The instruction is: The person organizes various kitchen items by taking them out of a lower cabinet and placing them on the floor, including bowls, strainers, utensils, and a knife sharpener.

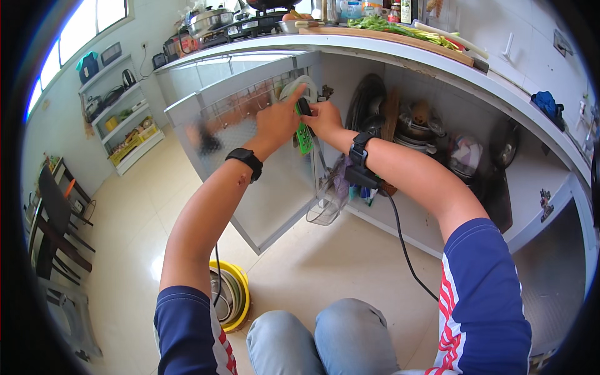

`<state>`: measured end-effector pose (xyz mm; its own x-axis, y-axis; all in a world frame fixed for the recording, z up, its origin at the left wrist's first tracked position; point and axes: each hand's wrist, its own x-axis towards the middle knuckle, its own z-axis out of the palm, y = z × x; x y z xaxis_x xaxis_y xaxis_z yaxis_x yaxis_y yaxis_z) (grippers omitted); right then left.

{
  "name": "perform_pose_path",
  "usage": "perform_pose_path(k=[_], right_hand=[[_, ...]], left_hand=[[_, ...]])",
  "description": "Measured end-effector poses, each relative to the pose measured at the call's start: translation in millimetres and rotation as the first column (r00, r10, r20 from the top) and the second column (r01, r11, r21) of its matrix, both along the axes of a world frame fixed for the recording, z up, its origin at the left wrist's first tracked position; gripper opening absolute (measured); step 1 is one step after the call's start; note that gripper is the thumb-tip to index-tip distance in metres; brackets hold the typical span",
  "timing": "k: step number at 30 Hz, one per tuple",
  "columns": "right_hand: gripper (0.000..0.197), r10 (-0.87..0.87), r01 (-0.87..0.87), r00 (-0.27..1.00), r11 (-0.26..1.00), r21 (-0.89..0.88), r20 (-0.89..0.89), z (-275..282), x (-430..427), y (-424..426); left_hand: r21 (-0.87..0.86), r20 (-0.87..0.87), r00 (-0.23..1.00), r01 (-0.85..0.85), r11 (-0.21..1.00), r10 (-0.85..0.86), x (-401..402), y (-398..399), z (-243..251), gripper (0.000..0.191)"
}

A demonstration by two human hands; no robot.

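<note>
My right hand (326, 118) pinches the black handle of a green grater (305, 137) at the inner side of an opened cabinet door (276, 197). The perforated green blade hangs downward. My left hand (277, 123) is beside it, index finger stretched up against a pale looped utensil (300, 85). Its other fingers are curled, and whether they grip anything is hidden. A wire rack (248, 96) is fixed across the inside of the door, partly behind my left hand. Below my right wrist, a wire basket (326, 213) is attached low on the door.
The open cabinet holds stacked bowls (415, 136), dark pans (504, 143) and a black board (497, 199). Overhead runs the curved counter edge (398, 47), with a cutting board (389, 40) carrying greens. A yellow bucket (243, 281) of dishes stands on the floor, left of my knees.
</note>
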<state>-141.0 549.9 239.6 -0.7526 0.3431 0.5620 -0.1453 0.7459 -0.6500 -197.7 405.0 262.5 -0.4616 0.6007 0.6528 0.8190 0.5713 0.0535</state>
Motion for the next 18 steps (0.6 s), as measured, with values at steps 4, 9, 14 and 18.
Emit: perform_pose_path(k=[4,9,14,18], right_hand=[[0.021,-0.005,0.009,0.997,0.998,0.058,-0.073,7,6,5],[0.026,-0.056,0.058,0.998,0.995,0.077,-0.027,14,18,9],[0.033,-0.03,0.036,0.973,0.999,0.026,-0.228,7,32,8],[0.035,0.111,-0.087,0.984,0.981,0.172,-0.136,-17,76,-18]], left_hand=[[-0.018,-0.092,0.996,0.012,1.0,-0.013,-6,-2,-1,0.073],[-0.073,-0.095,0.995,-0.013,0.997,0.006,7,-1,-2,0.075],[0.394,0.21,0.924,0.219,0.892,-0.32,26,-32,-53,0.078],[0.312,0.256,0.897,0.275,0.909,-0.359,85,-89,-104,0.074]])
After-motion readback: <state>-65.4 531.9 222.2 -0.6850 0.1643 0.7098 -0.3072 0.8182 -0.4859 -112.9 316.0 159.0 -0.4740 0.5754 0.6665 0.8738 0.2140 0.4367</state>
